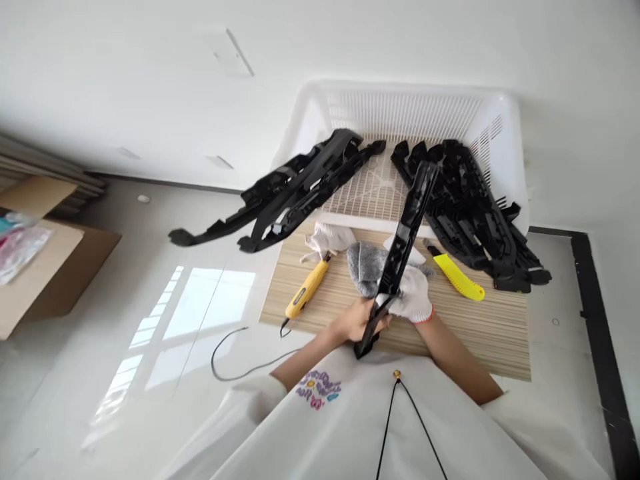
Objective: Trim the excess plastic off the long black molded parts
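A long black plastic part (406, 230) slants from near my chest up toward the white basket (500, 113). My bare left hand (356, 321) is closed around its lower end. My right hand (413, 293), in a white glove, grips the part a little higher. A grey cloth (363, 263) lies on the wooden board (490, 327) just behind my hands.
Two piles of black plastic parts (295, 190) (475, 207) hang over the basket's front edge. A yellow corded tool (306, 290), a yellow knife (457, 277) and a white glove (327, 238) lie on the board. Cardboard boxes (45, 267) stand at the left on the glossy floor.
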Demonstrator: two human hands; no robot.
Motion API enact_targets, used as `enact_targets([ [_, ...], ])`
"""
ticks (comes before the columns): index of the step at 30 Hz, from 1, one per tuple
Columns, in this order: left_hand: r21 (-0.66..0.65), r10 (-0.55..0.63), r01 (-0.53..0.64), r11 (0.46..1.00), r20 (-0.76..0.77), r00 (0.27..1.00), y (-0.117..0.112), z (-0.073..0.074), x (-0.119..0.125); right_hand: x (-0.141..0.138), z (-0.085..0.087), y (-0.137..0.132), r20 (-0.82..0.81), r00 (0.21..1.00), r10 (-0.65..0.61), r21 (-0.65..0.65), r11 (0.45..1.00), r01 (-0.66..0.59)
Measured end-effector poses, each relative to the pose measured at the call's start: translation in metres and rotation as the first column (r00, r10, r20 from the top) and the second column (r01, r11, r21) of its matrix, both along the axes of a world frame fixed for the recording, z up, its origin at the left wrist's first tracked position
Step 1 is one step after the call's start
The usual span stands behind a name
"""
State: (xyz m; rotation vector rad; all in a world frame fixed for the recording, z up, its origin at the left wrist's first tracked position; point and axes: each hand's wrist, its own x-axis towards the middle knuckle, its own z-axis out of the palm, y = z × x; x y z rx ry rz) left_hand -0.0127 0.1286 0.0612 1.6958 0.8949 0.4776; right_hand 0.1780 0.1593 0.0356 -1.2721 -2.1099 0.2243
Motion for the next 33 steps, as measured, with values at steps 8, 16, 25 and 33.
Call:
enact_targets([
  [8, -0.053, -0.005, 0.009, 0.999, 0.082, 0.997, -0.007, -0.013, 0.001, 0.005, 0.004, -0.001, 0.004, 0.997, -0.077, -0.126, 0.989, 0.077],
  [16, -0.165, 0.120, -0.087, 0.983, 0.206, 0.971, -0.006, -0.014, 0.004, -0.002, 0.013, 0.003, -0.078, 0.982, -0.172, -0.226, 0.962, 0.151],
  [25, -0.226, 0.233, -0.165, 0.960, 0.317, 0.919, -0.002, -0.013, 0.009, -0.001, 0.019, 0.002, -0.099, 0.967, -0.235, -0.208, 0.955, 0.211],
  [33, -0.294, 0.219, -0.115, 0.949, 0.349, 0.911, -0.004, -0.011, 0.008, 0.002, 0.030, -0.004, -0.081, 0.971, -0.223, -0.285, 0.939, 0.192],
])
